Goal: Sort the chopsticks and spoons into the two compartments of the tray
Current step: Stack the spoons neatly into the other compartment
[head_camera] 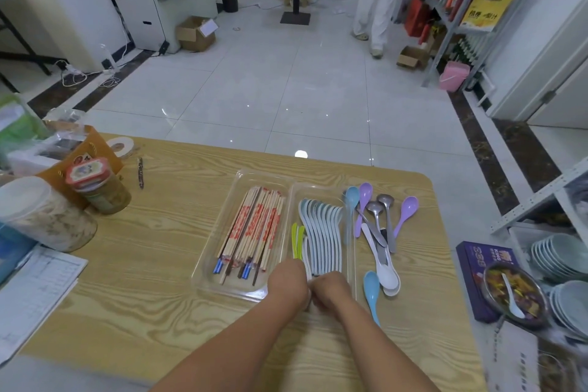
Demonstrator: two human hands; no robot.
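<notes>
Jars first, at the far left: a clear plastic jar and a red-lidded tin stand at the edge of the wooden table, with a pen lying just behind them, all well apart from the work.

Now the clear two-compartment tray. Its left compartment holds the chopsticks, paper-sleeved and lying lengthwise in one bundle, so that half looks settled. The right compartment holds a row of pale spoons nested on edge, bowls away, handles towards the person. That packing likely saves room for more. Two green spoons are tucked beside them against the divider.

And here's the action! The left hand and the right hand meet at the near end of that row, knuckles up and fingers curled under, right at the handle tips. It looks like squaring up the stack. Whether either hand actually pinches a spoon I cannot tell, because the fingertips are hidden.

Further right, work remains. A loose pile of spoons lies on the table just outside the tray, purple, metal and white crossing one another, with a blue spoon near the right wrist. The pale blue one by the tray wall may be inside or out. Tangled handles could drag neighbours along.

Far right are a purple box and stacked dishes.
</notes>
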